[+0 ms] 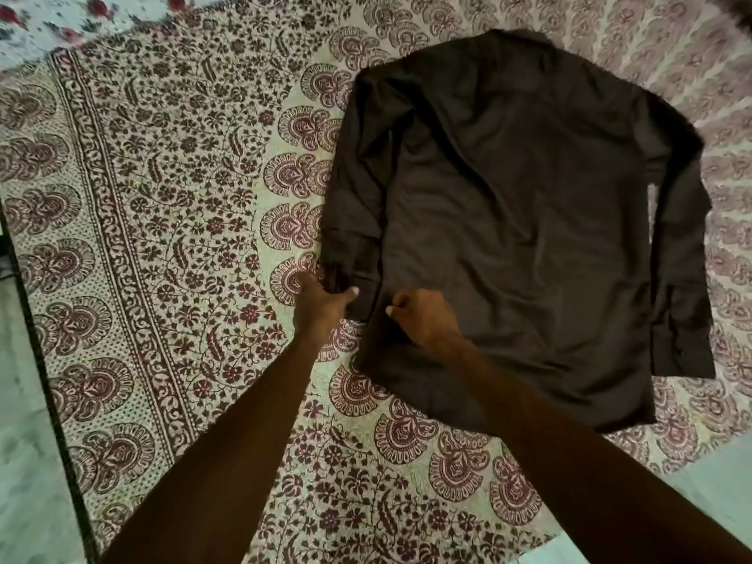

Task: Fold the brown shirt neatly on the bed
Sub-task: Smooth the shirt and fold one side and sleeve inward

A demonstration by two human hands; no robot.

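Head view. The brown shirt (521, 221) lies spread flat on the bed, on a block-printed bedsheet (171, 221), right of the middle of the scene. Its collar (500, 40) is at the far end and its hem is nearest the person, so both forearms can reach it from the near edge. No buttons show, so it appears to lie front down, the usual way to start a fold.

The left-side sleeve (354, 189) runs down along the left edge of the body. The left hand (321, 303) is clamped on its lower end, with fingers and thumb curled round the bunched cloth, apparently to steer the sleeve inward over the back. The right hand (423, 319) rests on the body just beside it. Its fingers are curled and seem to pinch the fabric near the side edge, probably to pin the body so it does not slide while the sleeve is moved. The two hands are close together but do not touch.

The right-side sleeve (679, 238) hangs straight along the right edge, with its cuff (683, 356) near the hem and no hand on it. Shallow creases cross the back panel.

I judge the fold to be at an early stage: the body is still at full width and full length. A second, rose-printed cloth (61, 18) shows at the far left corner.
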